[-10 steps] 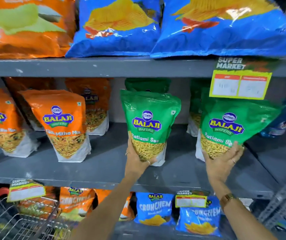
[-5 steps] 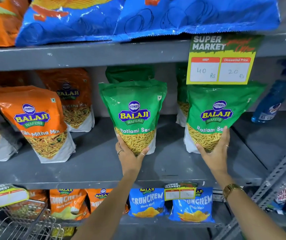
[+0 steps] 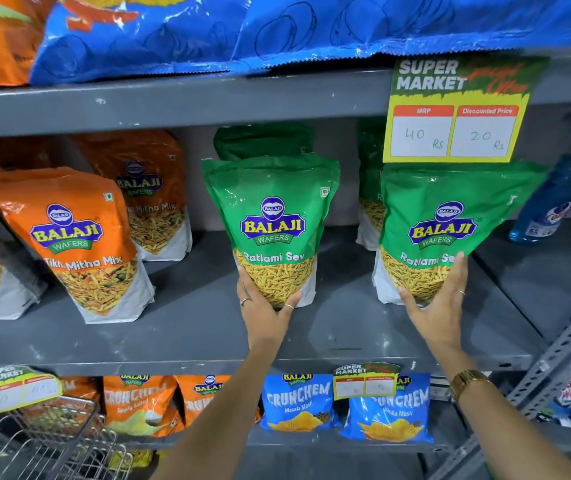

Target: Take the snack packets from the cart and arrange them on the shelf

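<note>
Two green Ratlami Sev packets stand upright on the grey middle shelf [image 3: 190,327]. My left hand [image 3: 263,306] cups the bottom of the left green packet [image 3: 272,220], thumb and fingers on either side. My right hand [image 3: 436,303] holds the lower front of the right green packet [image 3: 450,220], fingers spread over it. More green packets [image 3: 263,142] stand behind them. The wire cart [image 3: 42,441] shows at the bottom left.
Orange Tikha Mitha Mix packets [image 3: 76,237] stand to the left on the same shelf. Blue chip bags [image 3: 277,26] lie on the shelf above. A price tag [image 3: 453,133] hangs over the right packet. A blue bottle [image 3: 550,202] stands far right. Crunchem packets [image 3: 298,401] fill the lower shelf.
Both packets have been set further back and more upright on the shelf. My right hand slid up the front of the right packet. The view has shifted downward.
</note>
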Tool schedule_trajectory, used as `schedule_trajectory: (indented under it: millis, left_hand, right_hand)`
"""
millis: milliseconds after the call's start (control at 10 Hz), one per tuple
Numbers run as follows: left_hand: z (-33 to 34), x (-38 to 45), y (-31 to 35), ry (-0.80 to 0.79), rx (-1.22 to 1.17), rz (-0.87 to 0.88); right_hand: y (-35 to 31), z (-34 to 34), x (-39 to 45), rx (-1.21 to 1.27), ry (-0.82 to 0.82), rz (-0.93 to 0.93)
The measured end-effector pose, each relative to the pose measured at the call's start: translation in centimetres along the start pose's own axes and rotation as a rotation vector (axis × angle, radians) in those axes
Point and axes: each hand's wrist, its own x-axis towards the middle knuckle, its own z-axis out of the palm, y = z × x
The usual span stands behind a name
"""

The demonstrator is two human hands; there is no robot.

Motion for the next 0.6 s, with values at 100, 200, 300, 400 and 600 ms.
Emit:
schedule_trajectory:
  millis: [100,200,300,400,600]
  left_hand:
    - [0.0,-0.1,0.0,0.005,0.008,-0.010]
    - [0.1,0.0,-0.1,0.011,0.014,-0.015]
    - [0.3,0.0,-0.4,0.014,0.039,-0.039]
    - [0.1,-0.1,-0.1,0.025,0.031,-0.034]
    - [-0.7,-1.0,-0.4,0.025,-0.028,0.022]
  right_hand:
    - [0.0,-0.1,0.0,-0.024,0.003,0.009]
    - [-0.1,-0.1,0.0,-0.035,0.004,0.023]
    - [-0.1,0.1,-0.5,-0.097,0.002,-0.028]
    - [-0.2,0.1,-0.7,-0.222,0.008,-0.096]
    - [-1.7,1.3,-2.4,-0.318,0.081,-0.177]
